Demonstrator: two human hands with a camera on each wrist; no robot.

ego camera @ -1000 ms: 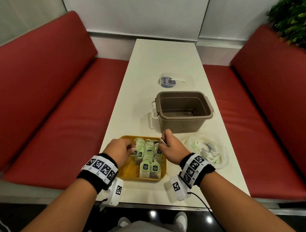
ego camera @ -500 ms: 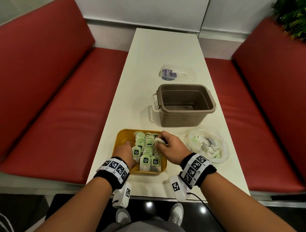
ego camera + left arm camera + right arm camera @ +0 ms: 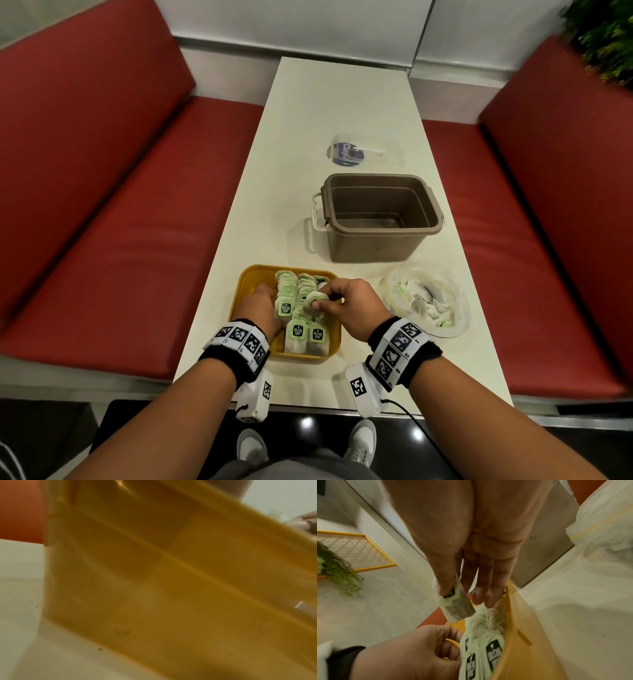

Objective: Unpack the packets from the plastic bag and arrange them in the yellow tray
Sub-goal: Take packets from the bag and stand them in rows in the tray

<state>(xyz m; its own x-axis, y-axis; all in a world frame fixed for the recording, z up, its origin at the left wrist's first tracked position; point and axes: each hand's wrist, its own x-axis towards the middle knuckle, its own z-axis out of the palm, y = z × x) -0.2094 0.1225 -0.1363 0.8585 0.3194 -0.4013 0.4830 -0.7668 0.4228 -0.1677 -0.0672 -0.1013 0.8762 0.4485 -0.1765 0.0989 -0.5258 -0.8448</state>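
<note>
While my right hand [image 3: 346, 306] pinches one tea bag packet [image 3: 456, 600] between thumb and fingers above the rows, its grip is clamped on that packet and on nothing else. The packet hangs tilted over the middle row in the yellow tray [image 3: 245, 284], not yet set down. My left hand [image 3: 260, 308] is inside the tray, at the left side of the rows of packets [image 3: 296, 308], and its curled fingers hold the nearest packets from the side; in the left wrist view I see only the blurred yellow wall of the tray, so I judge this from the head and right wrist views.

The plastic bag [image 3: 424, 301] lies on the tabletop [image 3: 301, 144] just beside the tray on the right, with more packets inside, so I think the task is far from finished. The brown bin [image 3: 376, 216] stands behind the tray.

The danger I see is this: the packets stand on their edge and lean on each other. If I push the new one in too hard, the row may fall like dominoes. The thin paper may also catch on a neighbour's green tag and pull it out.
</note>
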